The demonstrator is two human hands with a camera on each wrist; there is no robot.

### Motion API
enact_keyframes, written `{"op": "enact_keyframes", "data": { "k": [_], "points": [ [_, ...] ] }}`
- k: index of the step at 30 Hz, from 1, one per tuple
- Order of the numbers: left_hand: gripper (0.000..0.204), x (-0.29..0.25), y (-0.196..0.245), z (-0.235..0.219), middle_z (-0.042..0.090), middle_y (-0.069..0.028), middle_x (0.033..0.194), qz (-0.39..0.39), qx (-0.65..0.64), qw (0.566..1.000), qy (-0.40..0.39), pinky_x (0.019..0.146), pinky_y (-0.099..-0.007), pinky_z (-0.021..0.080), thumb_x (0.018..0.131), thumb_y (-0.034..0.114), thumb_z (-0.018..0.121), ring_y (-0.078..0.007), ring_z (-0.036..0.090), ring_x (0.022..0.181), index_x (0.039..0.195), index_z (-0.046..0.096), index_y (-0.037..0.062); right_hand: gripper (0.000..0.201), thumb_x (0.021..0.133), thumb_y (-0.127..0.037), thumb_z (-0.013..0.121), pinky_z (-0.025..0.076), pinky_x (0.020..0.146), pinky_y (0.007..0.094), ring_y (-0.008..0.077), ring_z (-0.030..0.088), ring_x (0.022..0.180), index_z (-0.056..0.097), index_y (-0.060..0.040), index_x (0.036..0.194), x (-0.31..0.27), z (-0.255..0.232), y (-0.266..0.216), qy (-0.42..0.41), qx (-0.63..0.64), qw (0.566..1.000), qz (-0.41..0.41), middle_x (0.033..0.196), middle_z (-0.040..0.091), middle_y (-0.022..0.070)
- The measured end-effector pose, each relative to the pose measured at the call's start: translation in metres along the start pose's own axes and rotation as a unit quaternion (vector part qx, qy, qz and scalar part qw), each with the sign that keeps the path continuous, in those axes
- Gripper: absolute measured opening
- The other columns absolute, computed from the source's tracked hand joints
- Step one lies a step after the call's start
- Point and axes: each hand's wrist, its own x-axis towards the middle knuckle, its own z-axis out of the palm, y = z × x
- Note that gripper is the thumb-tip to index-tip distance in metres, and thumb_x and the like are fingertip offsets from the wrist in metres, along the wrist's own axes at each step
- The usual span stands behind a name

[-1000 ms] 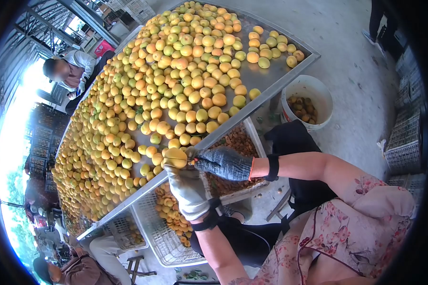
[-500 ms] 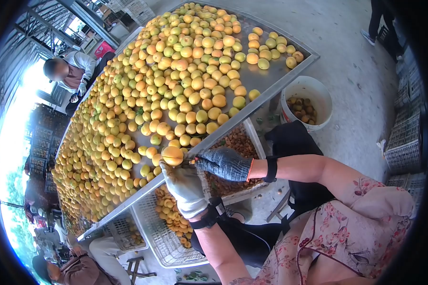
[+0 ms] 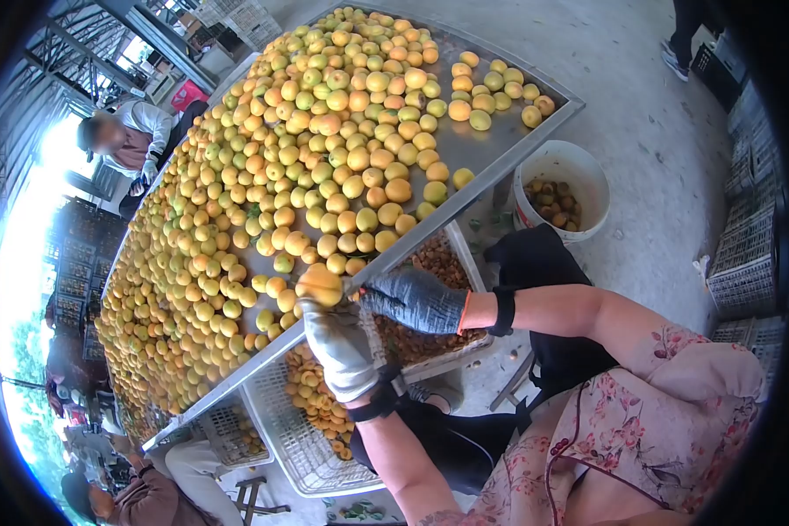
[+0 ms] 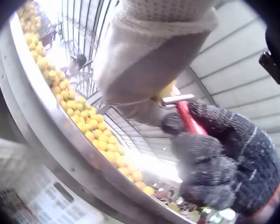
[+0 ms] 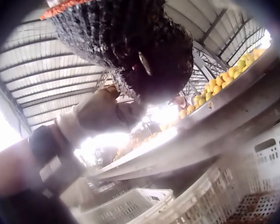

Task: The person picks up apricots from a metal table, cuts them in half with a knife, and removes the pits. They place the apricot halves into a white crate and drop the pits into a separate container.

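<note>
While gripped by the knit-gloved left hand point(image 3: 340, 344), a round apricot point(image 3: 319, 285)

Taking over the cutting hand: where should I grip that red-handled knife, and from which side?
Grip the red handle, roughly where the right hand holds it now. Come from the right, away from the table edge. The metal end sits against the fruit held by the left hand, so that end looks best left alone.
</note>
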Motion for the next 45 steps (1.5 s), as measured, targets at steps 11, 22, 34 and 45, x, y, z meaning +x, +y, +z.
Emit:
{"op": "enact_keyframes", "data": {
  "k": [11, 22, 34, 45],
  "points": [
    [0.041, 0.002, 0.005, 0.022, 0.059, -0.0057, 0.101, 0.004, 0.039, 0.995, 0.096, 0.069, -0.0205, 0.043, 0.091, 0.014, 0.056, -0.0074, 0.05, 0.071, 0.128, 0.045, 0.0017, 0.027, 0.094, -0.029, 0.052, 0.046, 0.068, 0.0446, 0.0382, 0.06, 0.078, 0.06, -0.0031, 0.095, -0.002, 0.006, 0.019, 0.011, -0.008, 1.0, 0.026, 0.083, 0.063, 0.0177],
    [0.043, 0.016, -0.001, 0.018, 0.056, -0.0126, 0.121, 0.034, 0.008, 0.999, 0.038, 0.092, -0.0316, 0.045, 0.093, 0.021, 0.053, -0.0209, 0.056, 0.107, 0.129, 0.044, -0.0001, 0.029, 0.095, -0.03, 0.05, 0.045, 0.062, 0.0454, 0.0378, 0.059, 0.07, 0.057, -0.0026, 0.088, 0.008, 0.013, 0.026, 0.034, -0.052, 0.998, -0.021, 0.075, 0.062, 0.0179],
    [0.056, 0.018, 0.008, 0.009, 0.06, -0.0136, 0.11, 0.008, -0.153, 0.975, 0.159, 0.096, -0.0452, 0.045, 0.095, 0.053, 0.04, -0.0237, 0.056, 0.105, 0.116, 0.052, 0.0027, 0.024, 0.093, -0.028, 0.055, 0.048, 0.064, 0.0415, 0.0319, 0.062, 0.072, 0.06, -0.0041, 0.092, -0.01, -0.003, 0.028, 0.021, -0.022, 0.999, -0.023, 0.075, 0.062, 0.0147],
    [0.035, -0.008, -0.045, 0.048, 0.061, -0.0188, 0.107, 0.166, 0.559, 0.808, 0.08, 0.081, -0.0378, 0.047, 0.096, 0.022, 0.048, -0.0314, 0.061, 0.093, 0.123, 0.05, -0.0004, 0.029, 0.088, -0.033, 0.065, 0.046, 0.065, 0.0272, 0.0091, 0.056, 0.073, 0.064, -0.006, 0.097, 0.027, -0.008, 0.018, 0.104, 0.314, 0.882, 0.337, 0.083, 0.064, 0.0]
  ]
}}
